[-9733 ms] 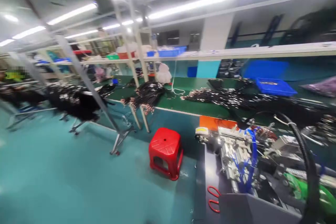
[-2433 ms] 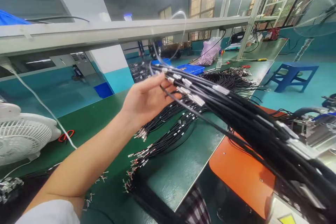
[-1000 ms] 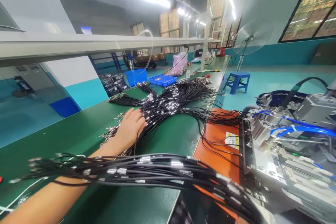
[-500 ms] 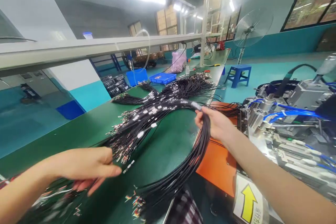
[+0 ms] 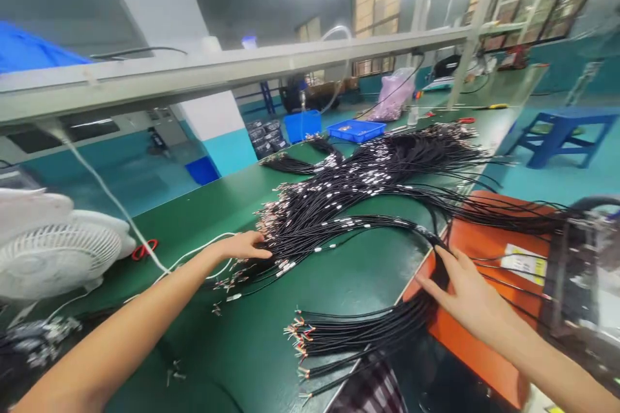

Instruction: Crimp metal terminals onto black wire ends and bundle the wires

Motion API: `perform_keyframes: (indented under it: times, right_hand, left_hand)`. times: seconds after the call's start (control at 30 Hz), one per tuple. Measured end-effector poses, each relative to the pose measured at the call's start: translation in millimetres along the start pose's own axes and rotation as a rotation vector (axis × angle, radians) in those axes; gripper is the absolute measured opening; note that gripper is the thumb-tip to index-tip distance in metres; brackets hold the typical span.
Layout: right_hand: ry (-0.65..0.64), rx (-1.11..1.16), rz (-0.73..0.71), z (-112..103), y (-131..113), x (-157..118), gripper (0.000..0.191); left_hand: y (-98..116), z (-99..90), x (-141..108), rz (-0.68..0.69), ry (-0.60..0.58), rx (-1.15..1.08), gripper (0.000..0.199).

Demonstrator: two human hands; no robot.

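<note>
My right hand (image 5: 460, 281) is closed around a bent bundle of black cables (image 5: 368, 319) at the table's right edge. The bundle's near end fans out, with stripped, coloured wire tips (image 5: 303, 342). Its other length arches left across the table, carrying small white labels (image 5: 356, 222). At that far end my left hand (image 5: 245, 245) has thumb and fingers about the black cables; its fingertips are partly hidden. Beside it lies a large heap of labelled black cables (image 5: 334, 184). Loose wire ends (image 5: 235, 277) lie just below the left hand.
A white fan (image 5: 58, 248) and red-handled scissors (image 5: 143, 250) are on the left. Behind the heap are a blue tray (image 5: 357, 131) and a pink bag (image 5: 394, 93). An orange surface (image 5: 465, 342) adjoins the green table (image 5: 217, 348) on the right, near a blue stool (image 5: 564, 122).
My left hand has moved from the lower left onto the cable ends. My right hand has lowered the bent bundle towards the orange surface. The view has swung left.
</note>
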State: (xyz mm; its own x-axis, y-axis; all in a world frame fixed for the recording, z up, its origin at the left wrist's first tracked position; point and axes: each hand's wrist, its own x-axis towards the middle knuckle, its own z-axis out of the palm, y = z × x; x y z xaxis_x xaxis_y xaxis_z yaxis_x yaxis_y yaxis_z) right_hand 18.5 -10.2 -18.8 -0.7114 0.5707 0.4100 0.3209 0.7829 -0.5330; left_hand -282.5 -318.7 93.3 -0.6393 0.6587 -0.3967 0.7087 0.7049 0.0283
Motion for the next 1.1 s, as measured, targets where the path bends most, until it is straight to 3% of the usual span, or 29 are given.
perform_keyframes:
  times: [0.17, 0.27, 0.4, 0.5, 0.7, 0.9, 1.0, 1.1]
  right_hand:
    - [-0.407, -0.145, -0.572, 5, -28, -56, 0.089]
    - [-0.365, -0.251, -0.687, 24, -42, -72, 0.077]
    - [-0.226, -0.344, -0.684, 34, -47, -68, 0.058]
    - [-0.266, -0.325, -0.683, 21, -49, -63, 0.046]
    - [-0.313, -0.258, -0.594, 5, -52, -61, 0.032]
    - [-0.186, -0.108, -0.521, -7, -37, -58, 0.038]
    - [-0.161, -0.003, -0.469, -24, -29, -44, 0.037]
    - [-0.099, 0.150, -0.327, -47, -24, -12, 0.033]
  left_hand:
    - [-4, 23.7, -5, 0.002, 0.005, 0.087, 0.104]
    - [8, 35.4, -8, 0.005, 0.064, 0.172, 0.108]
    - [18, 41.1, -10, -0.012, 0.093, 0.253, 0.061]
    - [20, 42.5, -11, -0.032, 0.082, 0.281, 0.042]
    - [27, 52.9, -16, -0.075, 0.098, 0.297, 0.035]
    - [31, 58.0, -19, -0.091, 0.137, 0.276, 0.028]
    - [34, 55.4, -24, -0.080, 0.167, 0.216, 0.026]
    - [39, 42.1, -35, -0.069, 0.214, 0.127, 0.021]
